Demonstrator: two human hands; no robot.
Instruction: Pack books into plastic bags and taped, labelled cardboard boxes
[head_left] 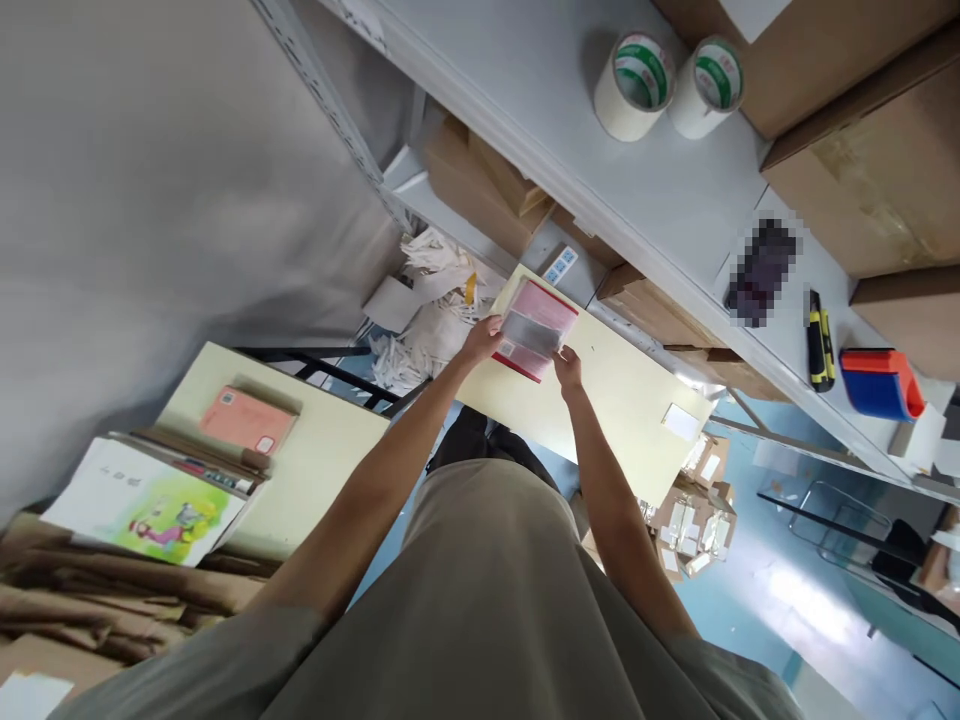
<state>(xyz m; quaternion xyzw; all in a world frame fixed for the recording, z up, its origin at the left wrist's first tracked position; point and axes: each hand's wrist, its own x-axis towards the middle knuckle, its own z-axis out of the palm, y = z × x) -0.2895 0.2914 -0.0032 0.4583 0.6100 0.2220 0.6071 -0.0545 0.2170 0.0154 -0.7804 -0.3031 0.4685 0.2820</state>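
A thin pink book [534, 312] with red edges lies over the pale yellow table [600, 400]. A grey band crosses the middle of its cover, and a small white label shows near its lower left. My left hand [484, 340] grips the book's left edge between thumb and fingers. At the lower right edge, my right hand [568, 367] has its fingers curled on the book. Whether the book rests flat on the table or is slightly lifted, I cannot tell.
A grey shelf [540, 120] overhangs the far side, bearing tape rolls [634, 88], a yellow-black box cutter [820, 345] and a blue-red tape dispenser [879, 383]. Crumpled white paper [427, 350] lies left of the table. Another table [337, 450] holds an orange-pink book [247, 418] and picture books [150, 500].
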